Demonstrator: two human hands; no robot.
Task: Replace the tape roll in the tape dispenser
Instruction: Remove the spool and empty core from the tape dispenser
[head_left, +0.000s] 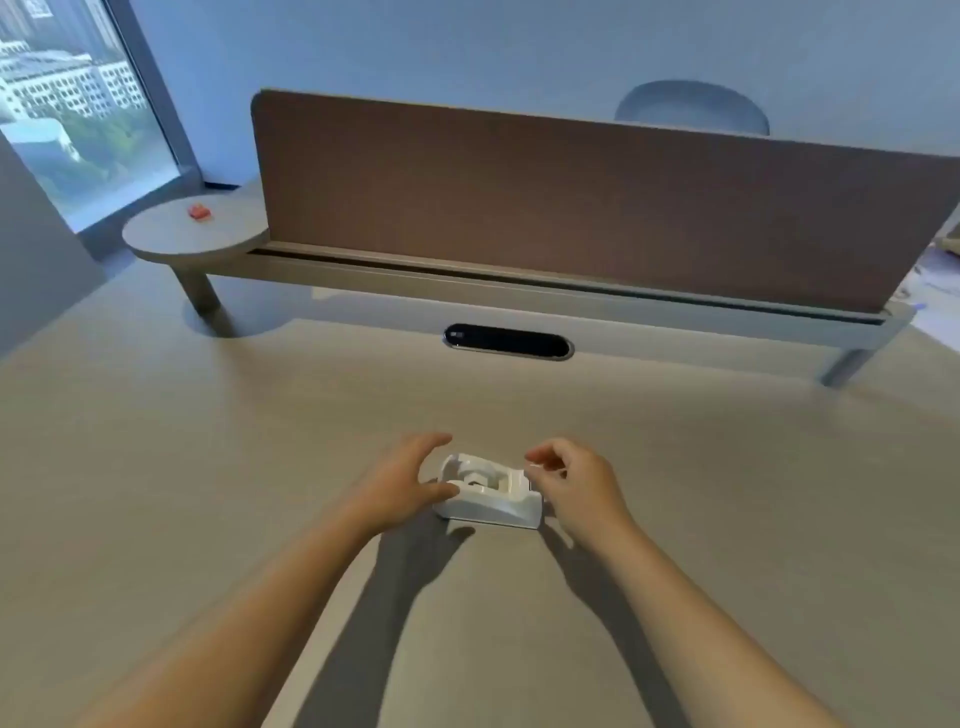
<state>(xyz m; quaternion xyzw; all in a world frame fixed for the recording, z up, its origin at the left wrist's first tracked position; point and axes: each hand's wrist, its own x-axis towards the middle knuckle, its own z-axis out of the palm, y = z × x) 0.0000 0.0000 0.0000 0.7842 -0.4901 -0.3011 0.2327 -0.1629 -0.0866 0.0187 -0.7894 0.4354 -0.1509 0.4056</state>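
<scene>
Left hand (402, 480) spread wide, thumb touching the near left end of the white tape dispenser (488, 496); right hand (569, 480) loosely curled at its right end, gripping nothing. Dispenser between both hands, lower centre of frame, long axis left to right, well apparently without a roll. Pale worktop (208, 467) beneath; brown divider panel (571, 202) above.

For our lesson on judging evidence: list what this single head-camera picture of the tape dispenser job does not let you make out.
- Head view: whether the white plastic tape dispenser holds a roll; its well is blurred and pale.
- Head view: what the right hand pinches; its curled fingers hide it.
- Head view: how the left hand grips; the hand covers the dispenser's left end.
- Head view: the small red object on the round grey shelf; too small.
</scene>
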